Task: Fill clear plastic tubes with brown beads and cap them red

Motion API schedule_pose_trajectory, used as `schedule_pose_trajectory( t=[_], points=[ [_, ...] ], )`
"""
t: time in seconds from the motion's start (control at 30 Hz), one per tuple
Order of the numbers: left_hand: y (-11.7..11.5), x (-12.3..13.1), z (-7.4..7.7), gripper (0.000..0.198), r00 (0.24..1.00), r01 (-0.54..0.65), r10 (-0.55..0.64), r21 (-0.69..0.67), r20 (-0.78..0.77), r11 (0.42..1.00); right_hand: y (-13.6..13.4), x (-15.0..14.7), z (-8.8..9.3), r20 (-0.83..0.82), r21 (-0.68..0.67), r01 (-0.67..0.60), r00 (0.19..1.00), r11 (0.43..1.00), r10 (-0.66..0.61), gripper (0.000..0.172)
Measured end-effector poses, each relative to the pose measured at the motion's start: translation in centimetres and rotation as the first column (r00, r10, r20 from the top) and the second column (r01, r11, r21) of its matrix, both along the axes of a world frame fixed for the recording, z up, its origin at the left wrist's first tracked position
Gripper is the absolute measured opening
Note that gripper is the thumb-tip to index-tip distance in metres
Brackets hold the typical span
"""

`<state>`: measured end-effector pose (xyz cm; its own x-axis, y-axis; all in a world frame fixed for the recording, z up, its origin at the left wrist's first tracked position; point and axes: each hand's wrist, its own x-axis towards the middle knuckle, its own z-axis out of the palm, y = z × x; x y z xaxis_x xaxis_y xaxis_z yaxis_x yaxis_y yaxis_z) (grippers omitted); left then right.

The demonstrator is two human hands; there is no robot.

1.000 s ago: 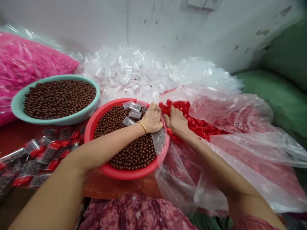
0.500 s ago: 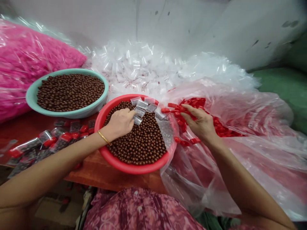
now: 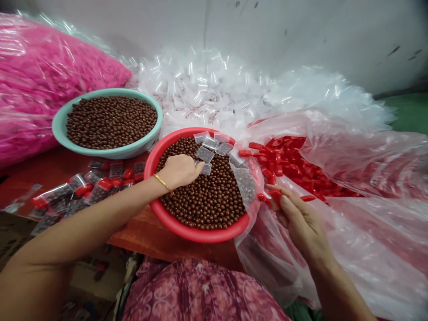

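My left hand (image 3: 182, 171) is over the red basin (image 3: 203, 237), fingers curled at one of several small clear plastic boxes (image 3: 207, 169). It seems to pinch that box, though the fingers partly hide the grip. Small round brown balls (image 3: 200, 205) fill the basin, and other clear boxes (image 3: 204, 154) lie on them towards the far rim. To the basin's right, my right hand (image 3: 301, 218) pinches a red plastic cap (image 3: 276, 196) between thumb and fingers. A pile of similar red caps (image 3: 290, 156) lies behind that hand in an opened clear bag (image 3: 361, 147).
A light-blue basin (image 3: 157, 127) of brown balls stands at back left. In front of it lie filled clear boxes with red caps (image 3: 96, 191). A pink-filled bag (image 3: 60, 84) is at far left. Heaped clear plastic pieces (image 3: 207, 89) line the wall.
My right hand has drawn back from the cap pile towards me and now holds a red cap. My left hand stays at the clear boxes. The view has shifted slightly.
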<state>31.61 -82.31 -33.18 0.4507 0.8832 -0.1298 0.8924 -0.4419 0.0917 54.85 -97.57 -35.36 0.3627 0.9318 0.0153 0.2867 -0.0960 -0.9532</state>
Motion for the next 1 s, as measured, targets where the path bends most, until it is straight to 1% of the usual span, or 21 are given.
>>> schedule_pose_trajectory(
  t=[0.07, 0.1, 0.17, 0.23, 0.27, 0.3, 0.33, 0.37, 0.43, 0.47, 0.5, 0.53, 0.6, 0.63, 0.7, 0.77, 0.83, 0.93, 1.0],
  points=[
    [0.7, 0.4, -0.5, 0.063, 0.997, -0.033, 0.039, -0.088, 0.065, 0.996, 0.2, -0.7, -0.7, -0.107, -0.005, 0.033, 0.994, 0.999, -0.033, 0.030],
    [1.1, 0.7, -0.8, 0.064, 0.990, -0.065, 0.082, -0.145, 0.116, 0.987, 0.4, -1.0, -0.9, -0.124, 0.005, 0.042, 0.991, 0.999, -0.042, 0.029],
    [1.6, 1.1, -1.3, 0.063, 0.952, -0.136, 0.201, -0.269, 0.232, 0.953, 0.7, -1.7, -1.2, -0.094, 0.040, 0.035, 0.995, 0.999, -0.031, 0.027],
    [1.9, 1.4, -1.5, 0.057, 0.897, -0.160, 0.297, -0.386, 0.328, 0.909, 0.9, -2.2, -1.5, -0.051, 0.056, 0.020, 0.999, 0.998, -0.018, 0.026],
    [1.9, 1.4, -1.4, 0.051, 0.879, -0.161, 0.315, -0.399, 0.359, 0.903, 0.9, -2.4, -1.6, -0.053, 0.054, 0.017, 0.999, 0.998, -0.014, 0.027],
    [1.8, 1.4, -1.1, 0.043, 0.877, -0.159, 0.303, -0.370, 0.373, 0.915, 0.8, -2.4, -1.7, -0.070, 0.048, 0.019, 0.997, 0.999, -0.016, 0.028],
    [1.6, 1.2, -0.7, 0.034, 0.895, -0.150, 0.259, -0.301, 0.364, 0.942, 0.7, -2.4, -1.8, -0.096, 0.040, 0.023, 0.995, 0.999, -0.019, 0.029],
    [1.4, 1.1, -0.2, 0.027, 0.927, -0.129, 0.192, -0.207, 0.322, 0.970, 0.6, -2.3, -2.0, -0.123, 0.031, 0.026, 0.992, 0.999, -0.022, 0.030],
    [1.0, 0.6, 0.6, 0.020, 0.987, -0.043, 0.047, -0.029, 0.153, 0.999, 0.4, -2.0, -2.3, -0.176, 0.009, 0.042, 0.984, 0.999, -0.040, 0.031],
    [0.8, 0.4, 0.9, 0.019, 0.998, 0.024, -0.025, 0.011, 0.061, 1.000, 0.4, -1.9, -2.5, -0.208, -0.004, 0.052, 0.977, 0.999, -0.052, 0.031],
    [0.6, 0.2, 0.9, 0.019, 0.995, 0.103, -0.103, 0.013, -0.014, 0.995, 0.4, -1.8, -2.6, -0.245, -0.019, 0.063, 0.967, 0.998, -0.066, 0.031],
    [0.4, -0.1, 0.8, 0.020, 0.981, 0.183, -0.184, -0.008, -0.057, 0.983, 0.4, -1.7, -2.7, -0.285, -0.031, 0.075, 0.955, 0.997, -0.081, 0.031],
    [0.1, -0.6, 0.2, 0.024, 0.952, 0.299, -0.302, -0.059, -0.048, 0.953, 0.6, -1.7, -2.8, -0.359, -0.044, 0.092, 0.928, 0.995, -0.102, 0.030],
    [0.1, -0.9, -0.1, 0.028, 0.946, 0.322, -0.324, -0.076, -0.020, 0.944, 0.6, -1.7, -2.8, -0.389, -0.044, 0.094, 0.915, 0.995, -0.104, 0.028],
    [-0.1, -1.7, -0.5, 0.033, 0.951, 0.308, -0.308, -0.086, 0.014, 0.947, 0.8, -1.8, -2.7, -0.427, -0.039, 0.091, 0.899, 0.995, -0.099, 0.024],
    [-0.3, -2.4, -0.5, 0.027, 0.958, 0.287, -0.288, -0.079, -0.009, 0.955, 0.8, -1.8, -2.6, -0.430, -0.032, 0.066, 0.900, 0.997, -0.073, 0.023],
    [-0.6, -2.6, -0.1, 0.023, 0.947, 0.310, -0.313, -0.061, -0.070, 0.949, 0.8, -1.8, -2.5, -0.412, -0.019, 0.022, 0.911, 1.000, -0.028, 0.024],
    [-1.4, -1.6, 0.2, 0.029, 0.900, 0.394, -0.388, -0.010, -0.200, 0.919, 0.7, -1.7, -2.4, -0.386, 0.010, -0.034, 0.922, 0.999, 0.035, 0.024],
    [-1.9, -0.1, -0.2, 0.033, 0.850, 0.470, -0.454, -0.006, -0.265, 0.883, 0.7, -1.8, -2.2, -0.368, 0.032, -0.042, 0.928, 0.999, 0.051, 0.026]
  ],
)
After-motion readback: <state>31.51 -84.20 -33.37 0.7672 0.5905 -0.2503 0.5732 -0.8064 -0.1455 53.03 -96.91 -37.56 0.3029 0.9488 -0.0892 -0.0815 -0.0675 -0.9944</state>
